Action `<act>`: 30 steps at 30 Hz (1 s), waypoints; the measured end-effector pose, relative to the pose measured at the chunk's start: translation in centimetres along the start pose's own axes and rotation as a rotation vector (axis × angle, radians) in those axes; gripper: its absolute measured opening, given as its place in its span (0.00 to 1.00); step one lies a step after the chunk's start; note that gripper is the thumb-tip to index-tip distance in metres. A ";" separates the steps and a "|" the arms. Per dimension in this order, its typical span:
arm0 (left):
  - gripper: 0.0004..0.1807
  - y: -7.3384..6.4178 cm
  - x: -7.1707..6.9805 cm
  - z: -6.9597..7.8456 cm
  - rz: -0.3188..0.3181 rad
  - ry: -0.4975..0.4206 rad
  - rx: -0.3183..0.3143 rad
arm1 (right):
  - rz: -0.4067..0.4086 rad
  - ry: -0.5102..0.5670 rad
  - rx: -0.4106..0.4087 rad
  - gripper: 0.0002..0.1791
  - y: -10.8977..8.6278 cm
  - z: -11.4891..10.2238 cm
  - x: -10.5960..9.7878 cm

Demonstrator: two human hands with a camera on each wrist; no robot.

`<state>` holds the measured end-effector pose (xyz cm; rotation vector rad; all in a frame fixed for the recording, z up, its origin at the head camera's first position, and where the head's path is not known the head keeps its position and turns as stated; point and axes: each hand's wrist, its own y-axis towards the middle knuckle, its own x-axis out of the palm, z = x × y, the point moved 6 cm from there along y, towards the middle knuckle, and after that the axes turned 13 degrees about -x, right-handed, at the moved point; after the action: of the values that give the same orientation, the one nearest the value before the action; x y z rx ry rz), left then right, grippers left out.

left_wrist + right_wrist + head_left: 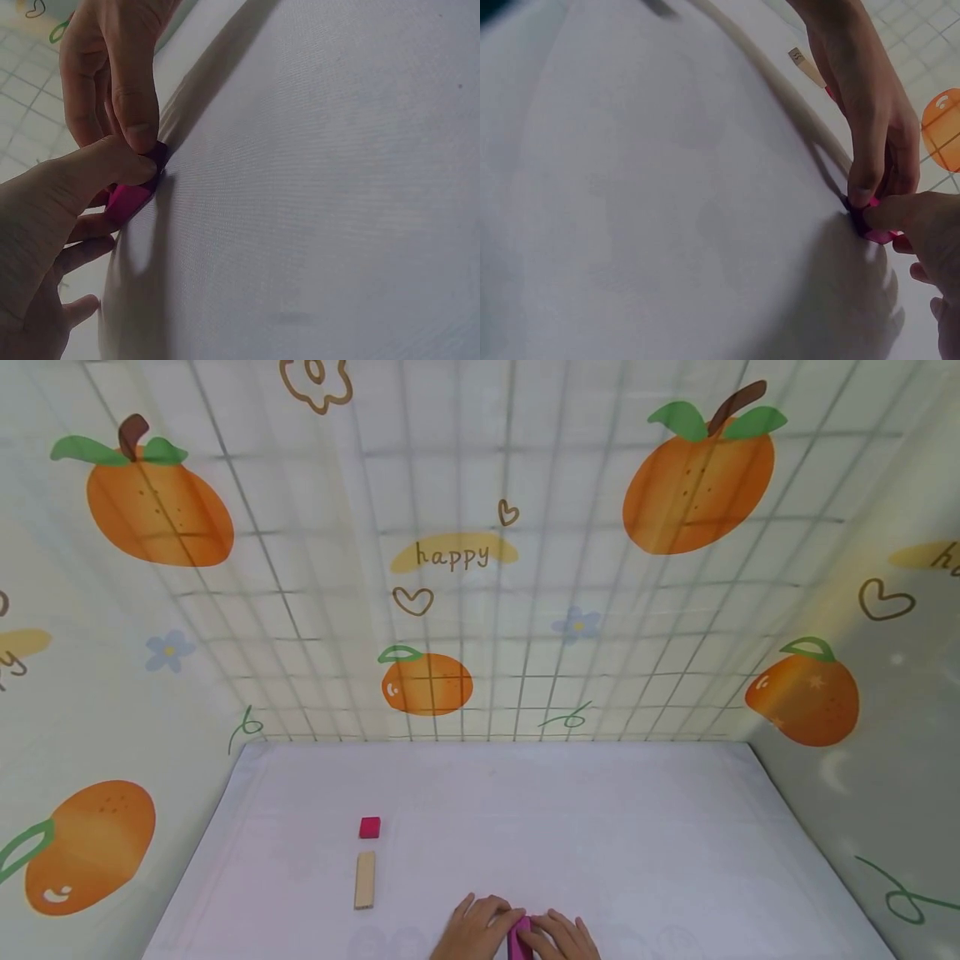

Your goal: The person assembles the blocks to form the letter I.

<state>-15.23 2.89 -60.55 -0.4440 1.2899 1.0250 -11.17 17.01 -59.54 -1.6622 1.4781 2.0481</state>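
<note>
Near the front edge of the table, a magenta block (519, 942) lies between the two hands. The left hand (480, 929) holds it from the left, its thumb and fingertips at the block. From the other side, the right hand (561, 937) pinches the same block. In the left wrist view the block (129, 202) shows partly, the rest covered by thumbs and fingers. The right wrist view has both thumbs against the block (877, 235), which sits low at the white cloth.
A plain wooden block (364, 880) lies left of the hands, with a small red cube (370, 827) just beyond it. White cloth covers the table (600, 827). Fabric walls (465, 627) printed with oranges and a grid stand at the back and both sides.
</note>
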 end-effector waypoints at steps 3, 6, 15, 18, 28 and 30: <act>0.33 -0.2 0.0 -0.3 -0.010 -0.018 0.007 | 0.004 -0.004 -0.004 0.25 0.0 0.0 -0.1; 0.34 -0.3 0.2 -0.8 -0.017 -0.047 -0.005 | -0.013 0.003 0.014 0.25 0.0 0.0 -0.1; 0.21 -0.8 -2.0 -3.8 0.039 -0.064 -0.206 | -0.243 0.050 0.116 0.39 0.3 -0.5 -0.6; 0.21 -1.2 -3.2 -5.4 0.063 -0.072 -0.303 | -0.340 0.098 0.171 0.42 0.6 -0.3 -0.4; 0.25 -3.6 -7.2 -11.7 0.100 -0.081 -0.589 | -0.356 0.121 0.173 0.40 0.9 -0.3 -0.5; 0.27 -4.2 -7.6 -12.8 0.075 -0.093 -0.633 | -0.373 0.128 0.183 0.41 1.0 -0.3 -0.5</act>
<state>-18.66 -11.93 -58.10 -0.8181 0.8828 1.5006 -11.36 16.49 -58.48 -1.8539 1.2291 1.5931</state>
